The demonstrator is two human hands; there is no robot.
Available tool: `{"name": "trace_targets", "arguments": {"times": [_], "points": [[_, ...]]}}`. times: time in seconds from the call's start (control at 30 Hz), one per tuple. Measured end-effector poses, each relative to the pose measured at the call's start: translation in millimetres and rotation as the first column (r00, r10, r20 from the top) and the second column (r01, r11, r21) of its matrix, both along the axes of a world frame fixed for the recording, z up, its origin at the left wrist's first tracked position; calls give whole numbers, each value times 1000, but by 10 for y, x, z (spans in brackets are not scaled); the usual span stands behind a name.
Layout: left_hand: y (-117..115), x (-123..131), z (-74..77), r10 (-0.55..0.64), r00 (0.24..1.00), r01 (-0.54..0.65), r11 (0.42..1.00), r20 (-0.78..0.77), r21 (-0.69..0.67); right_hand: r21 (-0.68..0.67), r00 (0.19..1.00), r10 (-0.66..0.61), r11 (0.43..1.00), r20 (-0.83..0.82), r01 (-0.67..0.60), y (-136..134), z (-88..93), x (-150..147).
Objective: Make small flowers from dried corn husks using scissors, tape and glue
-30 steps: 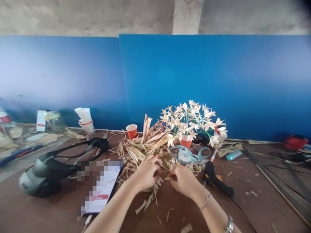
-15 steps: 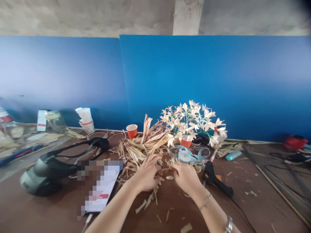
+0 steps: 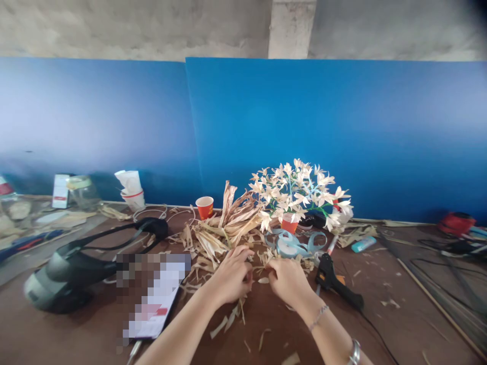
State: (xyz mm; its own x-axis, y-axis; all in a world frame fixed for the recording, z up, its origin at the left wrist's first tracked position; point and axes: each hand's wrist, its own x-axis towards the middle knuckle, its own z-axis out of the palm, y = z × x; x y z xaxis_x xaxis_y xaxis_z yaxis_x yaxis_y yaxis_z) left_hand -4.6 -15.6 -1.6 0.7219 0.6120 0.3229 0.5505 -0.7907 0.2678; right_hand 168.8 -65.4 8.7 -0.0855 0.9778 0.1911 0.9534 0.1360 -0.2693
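Husk scraps (image 3: pixel 266 257) strewn mid-scene, on brown table (image 3: pixel 304 334)

They lie around and between the left hand (image 3: pixel 233 275) and right hand (image 3: pixel 288 280), both curled inward; whether either pinches a piece, I cannot tell. Dried husks (image 3: pixel 243 219) fan out beyond the left hand; blue ribbon (image 3: pixel 286 247) lies beyond the right hand, near a glue gun (image 3: pixel 338 285).

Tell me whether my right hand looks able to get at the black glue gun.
Probably yes. The black glue gun lies close by, to the right of your right hand, and nothing upright seems to stand between them. I can't tell whether that hand holds anything.
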Motion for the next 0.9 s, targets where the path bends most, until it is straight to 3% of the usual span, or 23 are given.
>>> {"name": "trace_targets", "arguments": {"times": [0.37,0.63,0.8,0.9], "points": [[-4,-12,2,0,1000,1,1000,17,-19,161,981,146,979,-131,-125,61,-190,39],[70,47,-11,26,944,13,993,329,-115,306,938,250,937,-240,-172,11,-84,-94],[67,106,1,89,904,-9,982,418,-190,291,951,178,951,-254,-101,-7,-58,-124],[69,112,9,130,885,-19,970,447,-243,234,927,122,971,-354,-39,17,-79,-101]]}}
